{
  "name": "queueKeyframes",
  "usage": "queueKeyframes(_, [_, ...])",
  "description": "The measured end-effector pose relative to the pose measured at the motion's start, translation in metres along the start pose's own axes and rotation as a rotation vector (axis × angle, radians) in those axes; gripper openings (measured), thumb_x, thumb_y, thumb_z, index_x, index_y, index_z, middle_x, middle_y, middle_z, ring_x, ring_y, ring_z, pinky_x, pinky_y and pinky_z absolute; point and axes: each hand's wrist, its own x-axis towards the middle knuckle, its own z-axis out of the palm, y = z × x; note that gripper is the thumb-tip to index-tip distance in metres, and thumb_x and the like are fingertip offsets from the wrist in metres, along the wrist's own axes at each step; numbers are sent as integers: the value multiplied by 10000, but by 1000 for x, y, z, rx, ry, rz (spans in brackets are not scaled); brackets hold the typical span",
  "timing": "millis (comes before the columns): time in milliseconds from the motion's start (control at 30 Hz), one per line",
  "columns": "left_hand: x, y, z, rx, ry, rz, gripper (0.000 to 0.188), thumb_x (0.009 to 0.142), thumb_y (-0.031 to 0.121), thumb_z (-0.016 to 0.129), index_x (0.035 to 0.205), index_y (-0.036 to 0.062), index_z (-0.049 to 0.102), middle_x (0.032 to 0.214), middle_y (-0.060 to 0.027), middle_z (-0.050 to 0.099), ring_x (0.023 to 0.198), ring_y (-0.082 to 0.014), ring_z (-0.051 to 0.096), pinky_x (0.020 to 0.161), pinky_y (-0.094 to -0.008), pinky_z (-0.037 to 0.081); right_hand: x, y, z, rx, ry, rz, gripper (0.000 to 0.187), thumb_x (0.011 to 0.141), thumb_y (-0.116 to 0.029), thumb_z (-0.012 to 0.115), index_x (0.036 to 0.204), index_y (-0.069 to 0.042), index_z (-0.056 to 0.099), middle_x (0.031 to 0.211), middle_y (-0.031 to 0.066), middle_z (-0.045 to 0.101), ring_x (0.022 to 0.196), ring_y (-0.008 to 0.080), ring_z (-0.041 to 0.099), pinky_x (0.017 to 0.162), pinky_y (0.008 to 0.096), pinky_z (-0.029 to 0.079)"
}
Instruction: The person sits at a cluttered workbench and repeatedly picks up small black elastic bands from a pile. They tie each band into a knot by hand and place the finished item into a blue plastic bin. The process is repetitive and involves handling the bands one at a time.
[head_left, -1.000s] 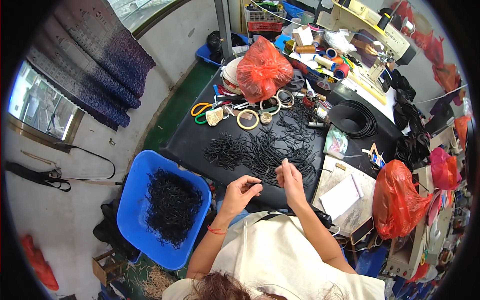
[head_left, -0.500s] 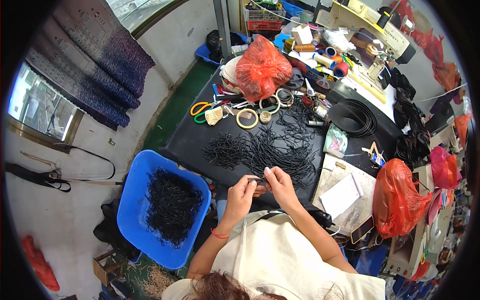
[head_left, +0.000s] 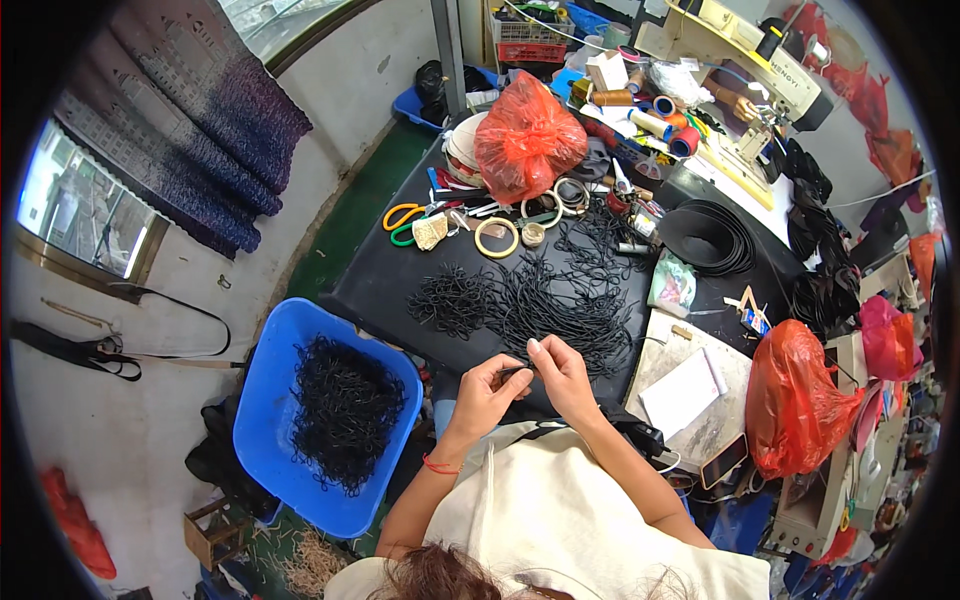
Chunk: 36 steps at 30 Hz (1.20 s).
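Observation:
Near the front edge of the black worktable, my left hand [head_left: 487,398] and my right hand [head_left: 564,380] almost meet at the fingertips. Pinched between them is a thin black cord [head_left: 515,370], mostly covered by my fingers. My left fingers curl around one end, while my right thumb and forefinger press at the other. Just beyond my hands lies a spread of loose black cords [head_left: 560,310], with a smaller tangled heap [head_left: 447,302] to its left. A blue plastic tub [head_left: 262,440] at my left holds a large mass of similar black cords.
Tape rolls [head_left: 497,238], orange-handled scissors [head_left: 402,214] and a red plastic bag [head_left: 530,135] crowd the table's far side. Coiled black strip [head_left: 706,236] lies right, beyond a white paper pad [head_left: 683,391]. Another person's hand [head_left: 738,104] is by a sewing machine [head_left: 748,150].
My left thumb and fingers have shifted in toward my right fingertips, and less of the black cord shows between them. The tub and heaps look the same.

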Motion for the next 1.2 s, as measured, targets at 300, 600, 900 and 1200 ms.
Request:
queueKeyframes(300, [-1, 16, 23, 140, 182, 129, 163, 852, 95, 599, 964, -22, 624, 701, -34, 633, 648, -54, 589, 579, -198, 466, 1, 10, 6, 18, 198, -49, 209, 877, -182, 577, 764, -11, 534, 641, -6, 444, 572, 58, 384, 510, 229, 347])
queueKeyframes(600, [4, 11, 17, 169, 101, 95, 157, 843, 87, 612, 936, -39, 628, 753, -47, 654, 666, -53, 588, 586, -198, 466, -6, 0, 4, 150, 167, -51, 160, 858, -146, 602, 789, -8, 557, 680, -22, 477, 589, 43, 398, 516, 213, 346])
queueKeyframes(900, [7, -13, 15, -45, -17, 28, 131, 841, 83, 616, 908, -30, 625, 750, -49, 644, 650, -67, 577, 584, -203, 475, 2, 8, -10, 534, 58, 216, 219, 859, -210, 608, 721, -50, 550, 629, -41, 480, 565, 28, 389, 503, 204, 311])
queueKeyframes(1200, [16, -17, 10, -203, 133, -37, 142, 838, 118, 642, 867, -21, 628, 729, -41, 635, 651, -57, 572, 583, -188, 463, -1, 3, 3, 14, 153, -16, 292, 895, -267, 566, 705, -55, 503, 590, -49, 450, 548, 33, 349, 476, 219, 305])
